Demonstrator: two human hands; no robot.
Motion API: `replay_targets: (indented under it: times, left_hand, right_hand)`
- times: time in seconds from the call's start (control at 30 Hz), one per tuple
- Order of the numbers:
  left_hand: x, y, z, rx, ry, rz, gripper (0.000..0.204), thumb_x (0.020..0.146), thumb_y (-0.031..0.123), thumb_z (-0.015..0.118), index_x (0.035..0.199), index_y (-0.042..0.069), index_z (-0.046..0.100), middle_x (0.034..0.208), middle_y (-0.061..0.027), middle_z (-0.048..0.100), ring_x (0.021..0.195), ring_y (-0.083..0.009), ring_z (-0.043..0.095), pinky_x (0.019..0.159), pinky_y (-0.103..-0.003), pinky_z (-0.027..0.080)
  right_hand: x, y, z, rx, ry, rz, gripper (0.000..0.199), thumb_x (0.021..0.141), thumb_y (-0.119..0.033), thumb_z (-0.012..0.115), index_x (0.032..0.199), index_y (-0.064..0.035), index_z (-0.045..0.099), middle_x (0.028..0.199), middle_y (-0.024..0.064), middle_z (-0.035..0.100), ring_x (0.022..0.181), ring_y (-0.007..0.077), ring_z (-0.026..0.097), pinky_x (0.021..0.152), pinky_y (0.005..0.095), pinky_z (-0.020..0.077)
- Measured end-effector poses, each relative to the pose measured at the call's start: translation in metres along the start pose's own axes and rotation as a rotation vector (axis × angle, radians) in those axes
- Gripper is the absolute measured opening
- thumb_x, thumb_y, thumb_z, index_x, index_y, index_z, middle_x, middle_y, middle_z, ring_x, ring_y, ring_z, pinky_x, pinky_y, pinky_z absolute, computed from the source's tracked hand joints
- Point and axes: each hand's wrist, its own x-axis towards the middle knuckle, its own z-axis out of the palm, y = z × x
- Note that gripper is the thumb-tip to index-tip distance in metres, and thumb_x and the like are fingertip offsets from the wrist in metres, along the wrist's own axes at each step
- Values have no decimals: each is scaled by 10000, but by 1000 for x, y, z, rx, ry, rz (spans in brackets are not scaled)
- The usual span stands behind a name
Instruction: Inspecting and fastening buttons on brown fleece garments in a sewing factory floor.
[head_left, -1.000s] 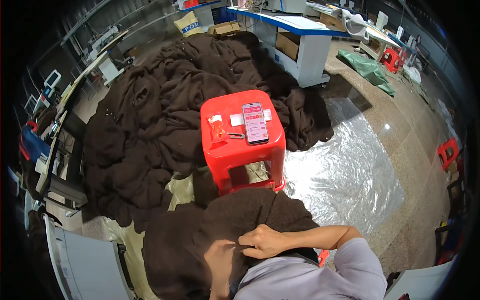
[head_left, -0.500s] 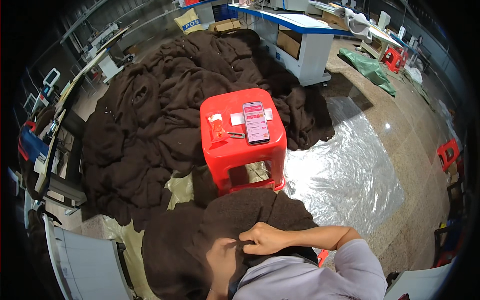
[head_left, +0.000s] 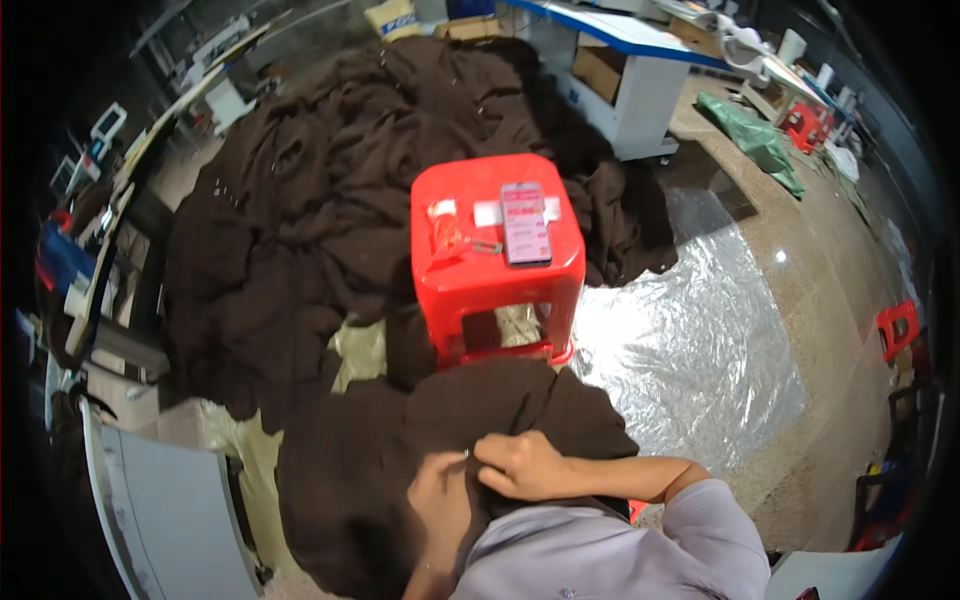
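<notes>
Head view, brown cloth (head_left: 500,405): dk, soft-looking, bunched in thick folds on near side of red stool (head_left: 490,278); far edge right by stool's base.
R hand (head_left: 525,465): fingers curled tight, pinching cloth.
L hand (head_left: 440,497): blurry, tiny bright spot at fingertips, can't tell grip tbh.
Brown heap (head_left: 320,200): crowds L + back of stool.
Plastic sheet (head_left: 700,345): flat, R of stool, most room there.

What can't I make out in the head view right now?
Head view:
Right hand: its curl hides whether it grips the brown fabric.
Bright speck at the left hand: too small to identify.
Phone on the red stool: screen blurred.
White panel, lower left: cut off by the lower edge.
</notes>
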Motion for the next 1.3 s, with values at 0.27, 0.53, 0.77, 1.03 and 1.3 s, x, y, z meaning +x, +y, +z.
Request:
replay_targets:
  times: [0.27,0.53,0.77,1.03,1.3]
  left_hand:
    - [0,-6,18,-129,135,311,211,829,-189,598,971,-41,644,912,-127,672,825,-199,645,766,-297,532]
    - [6,-26,-7,94,-162,100,260,846,-59,662,1100,-11,693,978,-101,692,870,-189,658,780,-281,508]
    - [-3,-66,-40,-631,-108,-566,111,946,89,679,891,-6,661,838,41,637,746,-33,555,694,-197,446]
    - [19,-23,-39,-414,-409,-502,77,892,21,719,949,-13,681,852,15,656,803,-43,583,743,-193,476]
    - [6,-42,-30,-763,-211,-526,130,898,-3,701,1021,-4,659,946,-19,672,879,-82,613,810,-228,495]
  right_hand:
    - [2,-1,12,-66,357,-141,206,666,12,704,849,-5,611,653,83,480,510,240,517,475,340,424]
    - [-8,19,15,80,312,126,175,777,-2,723,939,24,663,800,110,662,666,214,654,616,259,511]
    - [-4,56,-19,363,71,627,158,930,-139,664,1043,-31,639,830,-5,614,731,57,564,630,224,435]
    - [29,25,-11,452,-349,48,182,926,-157,691,897,17,648,897,91,598,833,214,588,752,325,472]
    - [17,26,7,527,-314,381,165,936,-157,670,866,-16,621,627,0,468,605,65,429,552,280,380]
